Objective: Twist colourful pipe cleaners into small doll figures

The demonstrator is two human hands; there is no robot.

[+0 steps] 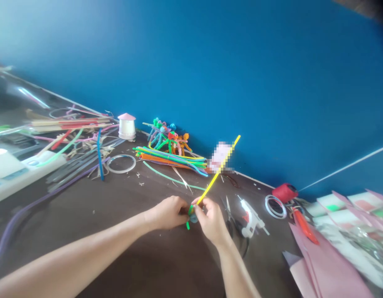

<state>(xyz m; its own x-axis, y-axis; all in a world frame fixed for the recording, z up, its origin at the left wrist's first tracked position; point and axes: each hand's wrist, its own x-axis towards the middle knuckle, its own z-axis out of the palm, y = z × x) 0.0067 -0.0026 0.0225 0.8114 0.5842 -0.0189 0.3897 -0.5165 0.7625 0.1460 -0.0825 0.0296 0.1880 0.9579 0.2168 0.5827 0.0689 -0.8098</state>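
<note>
Over the dark tabletop, my left hand [170, 212] pinches a short green pipe cleaner [188, 225], one end of it poking down below the fingers. My right hand [213, 223] is closed on a long yellow pipe cleaner [216, 176], which slants up and away to the right. The two hands nearly meet, and the yellow and green pieces come together between the fingertips; how they are joined is hidden. A small grey-blue piece [194, 218] shows beneath the fingers, too blurred to name. Scissors [228, 209] lie just right of my right hand.
Behind the hands lie a bundle of colored pipe cleaners [172, 159] and several small pipe-cleaner figures [169, 136]. A white glue gun [251, 219], tape rings [275, 207] and red thread spool [284, 193] are at right. A pink-roofed white container [127, 127] stands by the blue wall.
</note>
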